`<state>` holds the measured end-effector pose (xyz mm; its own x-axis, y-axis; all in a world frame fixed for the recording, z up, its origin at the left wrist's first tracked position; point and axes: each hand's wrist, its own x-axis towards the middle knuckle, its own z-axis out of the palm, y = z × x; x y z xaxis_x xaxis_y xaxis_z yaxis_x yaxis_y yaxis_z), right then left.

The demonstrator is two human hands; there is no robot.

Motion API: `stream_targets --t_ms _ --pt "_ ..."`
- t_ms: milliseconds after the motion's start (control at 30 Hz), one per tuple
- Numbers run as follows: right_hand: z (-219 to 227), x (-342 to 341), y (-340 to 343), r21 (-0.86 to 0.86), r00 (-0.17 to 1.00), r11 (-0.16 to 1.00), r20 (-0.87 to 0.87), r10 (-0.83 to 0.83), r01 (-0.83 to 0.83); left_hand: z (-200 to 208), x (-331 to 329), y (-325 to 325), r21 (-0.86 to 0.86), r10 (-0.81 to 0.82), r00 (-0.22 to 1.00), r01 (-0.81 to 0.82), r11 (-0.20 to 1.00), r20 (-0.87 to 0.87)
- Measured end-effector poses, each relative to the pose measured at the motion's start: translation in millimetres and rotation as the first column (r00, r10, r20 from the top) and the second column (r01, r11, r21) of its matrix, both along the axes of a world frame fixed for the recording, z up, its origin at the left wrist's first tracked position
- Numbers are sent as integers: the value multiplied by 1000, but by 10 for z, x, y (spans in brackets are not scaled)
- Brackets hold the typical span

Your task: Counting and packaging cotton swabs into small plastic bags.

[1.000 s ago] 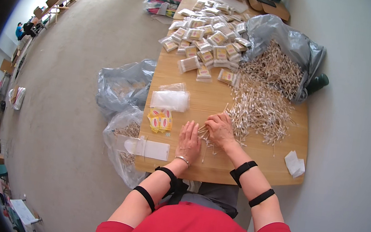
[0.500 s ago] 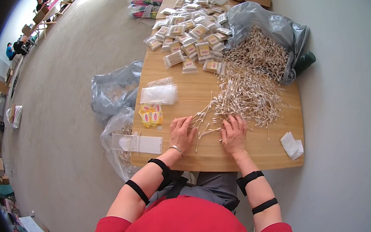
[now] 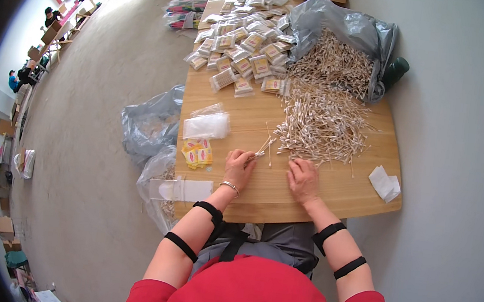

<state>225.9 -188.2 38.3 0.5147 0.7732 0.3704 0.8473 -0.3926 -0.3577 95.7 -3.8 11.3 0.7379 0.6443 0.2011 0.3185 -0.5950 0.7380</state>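
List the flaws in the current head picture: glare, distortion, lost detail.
Head view: glare pales the floor toward the upper left; edges of the table bow; black margins frame both sides. Also head view: many heaped cotton swabs blend together.

Table [image 3: 342, 193]: wood-grained, smooth, lightly sheened, beneath both hands' fingers; swabs [image 3: 324, 125]: wood-like sticks, matt fibrous tips, at the left fingers [image 3: 241, 154] and heaped beyond the right fingers [image 3: 296, 165]; sleeves [image 3: 206, 126]: clear glossy plastic, beyond and left of left fingers; cards [image 3: 196, 154]: paper-like, left of left fingers; tissue [image 3: 383, 183]: matt, creased paper, right of right fingers; bag [image 3: 345, 20]: crinkled shiny plastic, well beyond right fingers; bangle [image 3: 230, 185]: polished metal, behind left fingers.
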Motion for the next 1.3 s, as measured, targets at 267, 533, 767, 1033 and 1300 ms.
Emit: stream_targets --t_ms 267,533,767,1033,1300 --pt "-92 291 -31 55 996 995 32 -88 86 196 -229 -195 321 134 990 -116 940 -33" --pt "114 -209 714 -85 937 968 -244 -249 235 151 -270 -230 205 74 997 -77 976 22" --pt "-134 -116 881 -29 952 976 -214 -217 216 84 -254 -230 220 -2 996 -18 975 91" --pt "-71 62 745 130 946 991 -316 67 -27 62 -129 -412 225 -230 971 210 951 63" --pt "42 -15 329 133 924 983 -345 167 -128 127 16 -186 130 -40 985 18 991 171"
